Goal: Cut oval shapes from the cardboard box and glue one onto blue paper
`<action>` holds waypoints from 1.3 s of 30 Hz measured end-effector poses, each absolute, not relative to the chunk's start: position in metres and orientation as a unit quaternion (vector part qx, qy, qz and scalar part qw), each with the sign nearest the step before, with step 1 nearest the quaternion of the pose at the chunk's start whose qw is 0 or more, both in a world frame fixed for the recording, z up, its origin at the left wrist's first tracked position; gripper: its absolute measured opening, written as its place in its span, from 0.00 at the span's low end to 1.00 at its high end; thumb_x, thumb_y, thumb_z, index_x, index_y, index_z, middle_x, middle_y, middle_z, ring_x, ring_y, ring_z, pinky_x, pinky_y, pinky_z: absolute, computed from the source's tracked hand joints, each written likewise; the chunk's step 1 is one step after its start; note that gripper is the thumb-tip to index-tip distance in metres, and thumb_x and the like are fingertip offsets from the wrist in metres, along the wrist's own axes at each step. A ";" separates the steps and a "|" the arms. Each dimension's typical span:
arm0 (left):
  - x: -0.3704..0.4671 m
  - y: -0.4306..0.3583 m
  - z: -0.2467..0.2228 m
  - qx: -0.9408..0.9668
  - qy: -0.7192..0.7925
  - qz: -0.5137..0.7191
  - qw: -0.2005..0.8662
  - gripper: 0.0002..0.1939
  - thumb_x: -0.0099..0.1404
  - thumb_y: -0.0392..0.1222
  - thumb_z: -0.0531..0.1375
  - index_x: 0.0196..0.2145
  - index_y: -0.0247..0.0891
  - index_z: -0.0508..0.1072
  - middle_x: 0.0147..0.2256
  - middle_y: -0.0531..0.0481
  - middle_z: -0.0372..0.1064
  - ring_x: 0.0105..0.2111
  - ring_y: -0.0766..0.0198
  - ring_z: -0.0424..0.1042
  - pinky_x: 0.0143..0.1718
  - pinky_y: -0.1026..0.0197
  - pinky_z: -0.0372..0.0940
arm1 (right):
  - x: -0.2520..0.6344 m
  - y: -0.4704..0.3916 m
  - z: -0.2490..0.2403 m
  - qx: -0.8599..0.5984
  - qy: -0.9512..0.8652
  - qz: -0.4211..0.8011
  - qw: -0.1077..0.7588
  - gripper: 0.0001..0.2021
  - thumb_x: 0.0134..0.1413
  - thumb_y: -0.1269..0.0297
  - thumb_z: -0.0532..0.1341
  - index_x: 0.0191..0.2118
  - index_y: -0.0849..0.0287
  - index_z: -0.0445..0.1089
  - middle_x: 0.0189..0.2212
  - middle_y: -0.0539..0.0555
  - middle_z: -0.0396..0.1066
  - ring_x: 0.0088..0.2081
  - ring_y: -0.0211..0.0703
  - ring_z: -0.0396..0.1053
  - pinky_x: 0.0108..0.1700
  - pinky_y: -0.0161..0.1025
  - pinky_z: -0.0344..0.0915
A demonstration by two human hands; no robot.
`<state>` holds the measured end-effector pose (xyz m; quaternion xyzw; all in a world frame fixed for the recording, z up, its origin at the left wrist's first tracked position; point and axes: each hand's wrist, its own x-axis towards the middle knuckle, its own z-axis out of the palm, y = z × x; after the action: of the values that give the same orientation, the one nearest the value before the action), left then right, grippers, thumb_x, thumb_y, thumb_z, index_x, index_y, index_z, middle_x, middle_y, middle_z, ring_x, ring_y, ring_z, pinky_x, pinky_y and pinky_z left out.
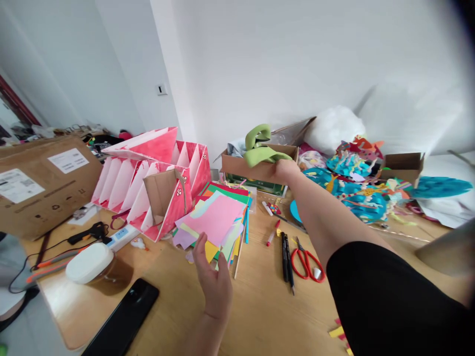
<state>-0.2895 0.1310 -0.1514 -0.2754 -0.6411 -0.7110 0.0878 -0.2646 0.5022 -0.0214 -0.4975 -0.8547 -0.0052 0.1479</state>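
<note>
left hand (215, 289) is half open, fingers loosely bent at the near edge of the loose coloured sheets (218, 217), with nothing visibly in its grasp. right hand (288, 172) reaches far forward, curled at the near right corner of the cardboard box (252, 169); its fingertips are hidden, so i can't tell how tightly it is closed or whether it has hold of the rim or the green felt (265, 156). a tug there could drag the felt off the rim, since it drapes loosely; a left-hand nudge could skew the uneven sheets. the box lies beyond the sheets, well apart from the left hand.
</note>
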 end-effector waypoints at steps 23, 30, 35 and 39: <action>-0.284 0.132 -0.157 -0.315 -0.640 -0.699 0.056 0.21 0.67 0.43 0.56 0.56 0.40 0.62 0.56 0.38 0.61 0.60 0.54 0.59 0.62 0.47 0.52 | -0.250 0.456 0.039 -0.424 -0.853 -0.068 0.297 0.10 0.53 0.64 0.61 0.40 0.64 0.73 0.39 0.62 0.70 0.49 0.54 0.65 0.43 0.41 0.62; -0.291 0.131 -0.157 -0.318 -0.650 -0.688 0.055 0.22 0.67 0.44 0.56 0.57 0.40 0.61 0.57 0.37 0.60 0.61 0.53 0.58 0.61 0.46 0.54 | -0.203 0.420 0.103 -0.419 -0.839 -0.107 0.330 0.10 0.53 0.61 0.62 0.35 0.65 0.71 0.37 0.60 0.69 0.42 0.48 0.66 0.40 0.40 0.59; -0.305 0.135 -0.153 -0.293 -0.634 -0.712 0.070 0.24 0.61 0.47 0.61 0.54 0.38 0.64 0.55 0.37 0.62 0.59 0.53 0.60 0.62 0.46 0.52 | -0.148 0.386 0.135 -0.416 -0.828 -0.132 0.353 0.10 0.48 0.61 0.65 0.27 0.60 0.66 0.31 0.56 0.66 0.37 0.46 0.64 0.34 0.39 0.57; -0.320 0.129 -0.123 -0.225 -0.601 -0.763 0.078 0.24 0.58 0.49 0.63 0.49 0.37 0.67 0.52 0.40 0.64 0.56 0.53 0.63 0.61 0.46 0.54 | -0.086 0.339 0.137 -0.325 -0.846 -0.167 0.388 0.16 0.49 0.64 0.63 0.21 0.54 0.53 0.22 0.52 0.62 0.34 0.48 0.61 0.30 0.40 0.54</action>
<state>-0.3200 0.1288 -0.1230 -0.2247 -0.6009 -0.7630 0.0784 -0.0858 0.3389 0.1365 -0.3253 -0.8461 -0.1670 0.3878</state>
